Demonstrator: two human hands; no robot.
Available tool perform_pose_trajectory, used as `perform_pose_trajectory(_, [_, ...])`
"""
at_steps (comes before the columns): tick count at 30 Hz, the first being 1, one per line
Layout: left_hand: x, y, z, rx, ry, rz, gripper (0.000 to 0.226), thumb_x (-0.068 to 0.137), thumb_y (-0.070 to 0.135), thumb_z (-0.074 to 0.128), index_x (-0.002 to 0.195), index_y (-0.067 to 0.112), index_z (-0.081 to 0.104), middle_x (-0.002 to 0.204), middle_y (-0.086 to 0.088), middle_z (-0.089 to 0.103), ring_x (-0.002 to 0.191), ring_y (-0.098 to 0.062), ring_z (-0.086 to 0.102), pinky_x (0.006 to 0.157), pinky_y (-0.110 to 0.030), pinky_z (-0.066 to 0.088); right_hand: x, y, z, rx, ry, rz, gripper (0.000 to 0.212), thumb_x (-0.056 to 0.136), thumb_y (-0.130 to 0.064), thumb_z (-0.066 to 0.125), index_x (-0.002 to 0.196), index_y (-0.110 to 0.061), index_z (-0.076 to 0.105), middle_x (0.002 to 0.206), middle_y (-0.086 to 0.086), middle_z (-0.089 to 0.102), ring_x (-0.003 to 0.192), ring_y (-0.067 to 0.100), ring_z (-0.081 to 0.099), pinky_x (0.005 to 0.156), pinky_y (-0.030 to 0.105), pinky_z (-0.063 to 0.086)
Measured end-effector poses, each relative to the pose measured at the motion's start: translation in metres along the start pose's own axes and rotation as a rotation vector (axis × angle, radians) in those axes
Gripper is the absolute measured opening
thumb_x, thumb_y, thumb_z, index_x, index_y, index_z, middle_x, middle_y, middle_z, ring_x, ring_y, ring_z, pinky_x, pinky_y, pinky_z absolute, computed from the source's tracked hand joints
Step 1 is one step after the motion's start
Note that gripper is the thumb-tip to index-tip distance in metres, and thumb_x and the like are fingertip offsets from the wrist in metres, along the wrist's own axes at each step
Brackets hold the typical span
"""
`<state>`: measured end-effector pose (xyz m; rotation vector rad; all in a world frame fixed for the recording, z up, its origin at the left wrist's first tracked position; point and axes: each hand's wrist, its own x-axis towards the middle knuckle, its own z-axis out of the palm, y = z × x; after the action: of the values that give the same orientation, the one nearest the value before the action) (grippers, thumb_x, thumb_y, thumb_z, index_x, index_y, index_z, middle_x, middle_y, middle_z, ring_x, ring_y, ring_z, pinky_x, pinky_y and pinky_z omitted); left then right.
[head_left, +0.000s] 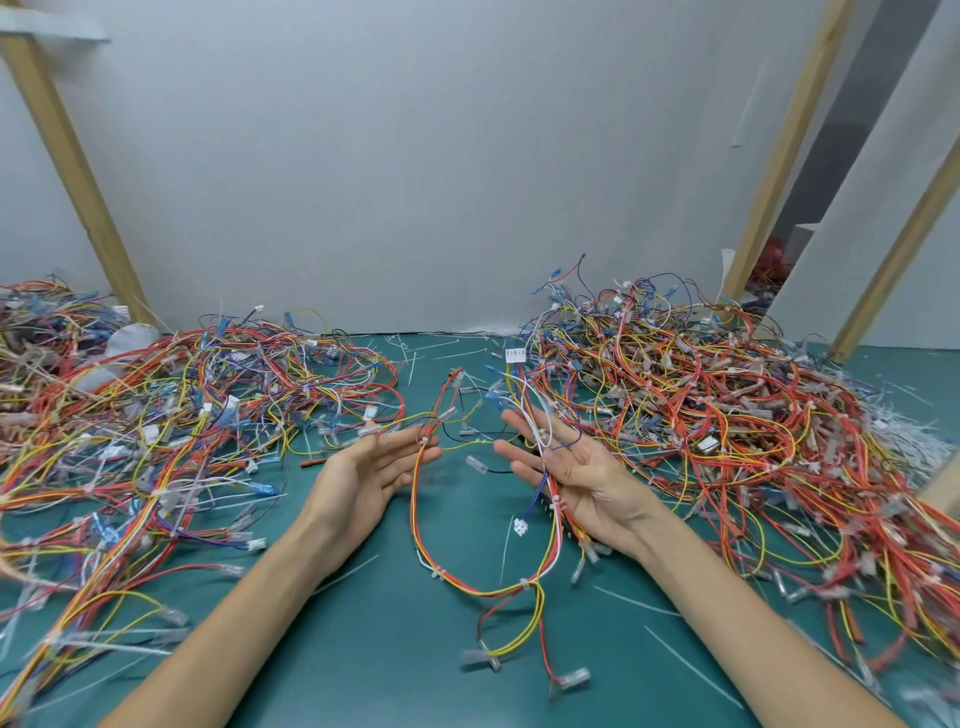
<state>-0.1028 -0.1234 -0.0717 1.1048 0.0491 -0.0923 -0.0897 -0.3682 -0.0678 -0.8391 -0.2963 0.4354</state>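
A wire harness (485, 590) of red, yellow, orange and white wires, bound with small white cable ties, hangs in a loop between both hands above the green table. My left hand (363, 478) is palm-in with straight fingers, and the harness drapes over its fingertips. My right hand (566, 467) is palm-up with fingers spread, and the other end of the harness lies across its palm. A small white connector (519, 526) dangles on blue wires below the right hand. Clear terminal sleeves (571, 678) end the lower branches.
Two big tangled heaps of similar harnesses flank the hands, a left pile (156, 415) and a right pile (727, 415). Loose white cable ties (693, 667) lie on the green mat (395, 649). A white wall stands behind, with wooden posts (72, 166) at the sides.
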Motion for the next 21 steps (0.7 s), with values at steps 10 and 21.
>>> perform_pose_trajectory(10, [-0.0026,0.0023,0.0007,0.033,-0.017,-0.001,0.041,0.101,0.02,0.029,0.111,-0.001,0.063,0.112,-0.014,0.07,0.094,-0.019,0.072,0.079,-0.028,0.045,0.0014,0.0,-0.0043,0.052,-0.003,-0.012,0.052,0.084,0.011,0.046,0.133,-0.005,0.051,0.141,0.008,0.057,0.118,0.035,0.062,0.083,0.032,0.059])
perform_pose_trajectory(21, [-0.0026,0.0013,0.0011,0.272,-0.027,0.02,0.033,0.093,0.004,0.042,0.114,0.009,0.066,0.109,-0.003,0.073,0.084,-0.011,0.069,0.071,-0.024,0.047,0.0004,-0.0071,-0.0053,-0.066,0.046,-0.076,0.058,0.083,0.008,0.051,0.133,-0.021,0.054,0.139,-0.004,0.059,0.11,0.031,0.067,0.077,0.03,0.06])
